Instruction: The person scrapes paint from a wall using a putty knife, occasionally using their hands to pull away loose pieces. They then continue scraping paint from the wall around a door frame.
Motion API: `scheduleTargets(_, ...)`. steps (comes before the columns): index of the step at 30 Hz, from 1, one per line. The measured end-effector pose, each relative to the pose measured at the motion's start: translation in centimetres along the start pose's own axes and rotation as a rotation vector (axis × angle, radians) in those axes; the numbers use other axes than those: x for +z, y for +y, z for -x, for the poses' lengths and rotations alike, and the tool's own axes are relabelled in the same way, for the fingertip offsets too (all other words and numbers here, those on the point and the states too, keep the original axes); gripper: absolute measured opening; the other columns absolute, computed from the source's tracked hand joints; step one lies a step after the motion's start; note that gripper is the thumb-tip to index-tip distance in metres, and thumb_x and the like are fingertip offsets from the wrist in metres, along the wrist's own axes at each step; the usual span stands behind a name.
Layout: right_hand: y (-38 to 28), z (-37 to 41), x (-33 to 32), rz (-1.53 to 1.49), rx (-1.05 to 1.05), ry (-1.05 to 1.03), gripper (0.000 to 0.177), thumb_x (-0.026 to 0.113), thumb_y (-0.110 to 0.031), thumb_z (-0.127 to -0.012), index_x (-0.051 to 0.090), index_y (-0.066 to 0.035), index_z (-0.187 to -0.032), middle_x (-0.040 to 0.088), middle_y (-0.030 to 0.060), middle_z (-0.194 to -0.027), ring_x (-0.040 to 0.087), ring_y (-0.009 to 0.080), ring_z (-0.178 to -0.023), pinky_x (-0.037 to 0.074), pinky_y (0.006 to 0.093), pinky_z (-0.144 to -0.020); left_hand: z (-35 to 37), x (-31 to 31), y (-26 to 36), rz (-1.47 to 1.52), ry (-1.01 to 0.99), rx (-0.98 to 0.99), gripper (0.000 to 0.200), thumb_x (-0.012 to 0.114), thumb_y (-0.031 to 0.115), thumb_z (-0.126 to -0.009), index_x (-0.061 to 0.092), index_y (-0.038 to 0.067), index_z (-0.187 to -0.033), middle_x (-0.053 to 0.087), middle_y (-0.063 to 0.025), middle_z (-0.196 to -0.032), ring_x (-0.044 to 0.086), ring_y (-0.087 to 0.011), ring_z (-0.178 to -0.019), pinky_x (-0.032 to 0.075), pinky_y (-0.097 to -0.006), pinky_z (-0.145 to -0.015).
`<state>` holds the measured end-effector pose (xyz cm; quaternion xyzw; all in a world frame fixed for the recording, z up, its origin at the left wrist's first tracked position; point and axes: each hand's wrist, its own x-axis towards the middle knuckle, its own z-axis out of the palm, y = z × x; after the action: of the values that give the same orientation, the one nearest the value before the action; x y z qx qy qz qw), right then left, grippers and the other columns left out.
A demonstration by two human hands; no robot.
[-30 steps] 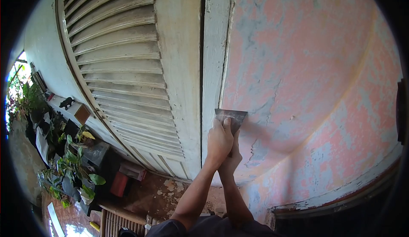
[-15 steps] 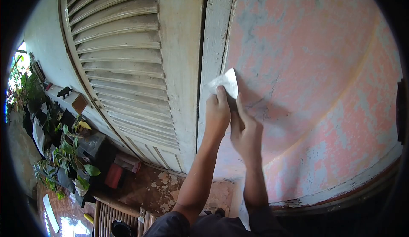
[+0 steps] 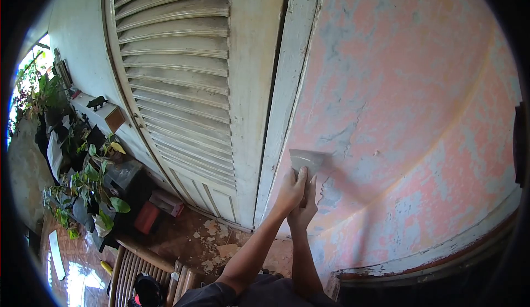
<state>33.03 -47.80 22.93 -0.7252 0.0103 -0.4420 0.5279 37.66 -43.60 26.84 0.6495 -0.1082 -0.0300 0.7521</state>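
Observation:
A wide-bladed scraper (image 3: pixel 310 159) is held in both hands against the pink, patchy wall (image 3: pixel 408 114), its broad edge uppermost. My left hand (image 3: pixel 289 191) is closed at the base of the blade, with the thumb lying along the metal. Just below and to the right, my right hand (image 3: pixel 302 213) wraps the handle, which the fingers mostly hide. Right of the blade, a jagged crack (image 3: pixel 345 135) and a flaked grey patch (image 3: pixel 329 192) mark the paint. The blade casts a shadow to its right.
A worn white door frame (image 3: pixel 287 81) and a louvred door (image 3: pixel 176 59) stand left of the wall. Paint flakes (image 3: pixel 212 241) litter the floor below. A slatted bamboo seat (image 3: pixel 130 276), potted plants (image 3: pixel 88 191) and a red box (image 3: pixel 148 217) are at lower left.
Both hands have moved down the wall with the scraper. Its blade has turned from steeply slanted to nearly level. The camera view has shifted slightly left.

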Motion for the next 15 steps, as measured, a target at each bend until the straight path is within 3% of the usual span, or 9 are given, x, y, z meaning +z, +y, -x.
scheduleTargets(1, 0.2, 0.5, 0.1, 0.021, 0.028, 0.0, 0.06, 0.06, -0.016, -0.091, 0.035, 0.001, -0.143, 0.06, 0.0206, -0.123, 0.066, 0.0223, -0.103, 0.051, 0.0289, -0.081, -0.1, 0.0, -0.6, -0.006, 0.001, -0.003, 0.034, 0.047, 0.029, -0.1, 0.054, -0.004, -0.102, 0.059, -0.006, -0.083, 0.052, -0.0104, -0.075, 0.045, -0.027, -0.065)
scheduleTargets(3, 0.7, 0.8, 0.6, 0.041, 0.058, 0.008, 0.062, 0.062, -0.017, -0.09, 0.035, 0.001, -0.143, 0.06, 0.0199, -0.125, 0.066, 0.0207, -0.102, 0.051, 0.0285, -0.08, -0.5, 0.2, -1.6, -0.181, 0.169, 0.217, 0.05, 0.047, 0.04, -0.098, 0.055, -0.009, -0.094, 0.062, -0.0244, -0.076, 0.062, -0.04, -0.071, 0.047, -0.046, -0.064)
scheduleTargets(5, 0.7, 0.6, 1.0, 0.015, 0.1, -0.016, 0.074, 0.069, -0.022, -0.085, 0.031, 0.002, -0.144, 0.057, 0.0172, -0.13, 0.06, 0.0213, -0.11, 0.047, 0.0295, -0.092, -0.7, -0.3, -0.2, -0.271, 0.163, 0.198, 0.049, 0.046, 0.039, -0.098, 0.054, -0.009, -0.094, 0.062, -0.0246, -0.077, 0.062, -0.0386, -0.071, 0.047, -0.0442, -0.065)
scheduleTargets(7, -0.1, 0.4, 1.1, 0.005, 0.132, -0.029, 0.072, 0.067, -0.02, -0.086, 0.031, 0.003, -0.144, 0.055, 0.017, -0.132, 0.059, 0.0212, -0.112, 0.046, 0.0294, -0.093, -0.9, -0.4, 1.1, -0.359, 0.164, 0.184, 0.049, 0.045, 0.039, -0.099, 0.054, -0.009, -0.095, 0.062, -0.0248, -0.079, 0.062, -0.0372, -0.072, 0.047, -0.0425, -0.066)
scheduleTargets(9, -0.3, 0.1, 1.6, -0.009, 0.159, -0.049, 0.07, 0.066, -0.017, -0.087, 0.031, 0.003, -0.144, 0.053, 0.0168, -0.134, 0.058, 0.0211, -0.114, 0.045, 0.0293, -0.095, -1.0, -0.4, 2.1, -0.473, 0.193, 0.115, 0.053, 0.046, 0.041, -0.097, 0.056, -0.011, -0.089, 0.061, -0.0316, -0.076, 0.061, -0.0478, -0.075, 0.047, -0.0499, -0.066)
scheduleTargets(12, 1.9, 0.4, 2.7, -0.015, 0.052, 0.087, 0.074, 0.072, -0.019, -0.082, 0.035, 0.0, -0.143, 0.063, 0.0179, -0.12, 0.067, 0.0172, -0.094, 0.052, 0.0268, -0.078, -0.9, 0.0, 2.6, -0.515, 0.261, 0.131, 0.054, 0.047, 0.04, -0.096, 0.058, -0.011, -0.086, 0.061, -0.033, -0.074, 0.06, -0.0508, -0.075, 0.047, -0.0533, -0.067)
scheduleTargets(15, 3.9, 1.0, 3.1, -0.2, 0.148, 0.087, 0.076, 0.073, -0.02, -0.081, 0.035, 0.0, -0.143, 0.063, 0.0178, -0.121, 0.067, 0.0168, -0.093, 0.052, 0.0267, -0.078, -1.0, -0.1, 2.7, -0.513, 0.235, 0.092, 0.054, 0.047, 0.041, -0.096, 0.058, -0.012, -0.089, 0.061, -0.034, -0.079, 0.06, -0.0507, -0.079, 0.047, -0.0533, -0.07)
